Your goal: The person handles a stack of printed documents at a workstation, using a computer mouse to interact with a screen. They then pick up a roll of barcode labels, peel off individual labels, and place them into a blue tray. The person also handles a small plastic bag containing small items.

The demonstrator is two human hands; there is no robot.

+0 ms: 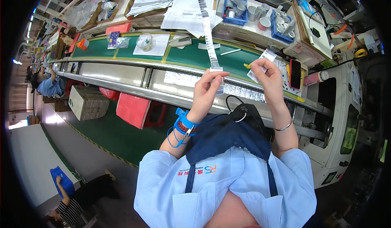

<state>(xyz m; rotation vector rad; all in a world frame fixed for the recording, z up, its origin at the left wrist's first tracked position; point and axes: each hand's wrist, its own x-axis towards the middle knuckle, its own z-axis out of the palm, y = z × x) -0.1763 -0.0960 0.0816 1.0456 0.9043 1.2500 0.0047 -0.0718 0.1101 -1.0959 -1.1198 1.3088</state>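
Note:
A long white strip of printed labels (207, 30) runs down from the far edge over the papers to my left hand (207, 93). My left thumb and forefinger close on its near end, and a clear piece hangs below them. To the right, my right hand (268, 80) is raised with its fingers pinched. At its fingertips shows a small yellow piece (247, 66), too small to name for certain. A white printed label sheet (267, 56) lies just behind those fingers, partly hidden by them. A blue wrist strap (182, 118) circles my left wrist.
Beyond my hands runs a green belt (187, 57) with a metal rail. On it lie a roll of tape (144, 42), a white pen (231, 52) and a red-screened phone (295, 74). Blue baskets (235, 12) stand behind. Left below are red stools (132, 109); another person (51, 85) sits far left.

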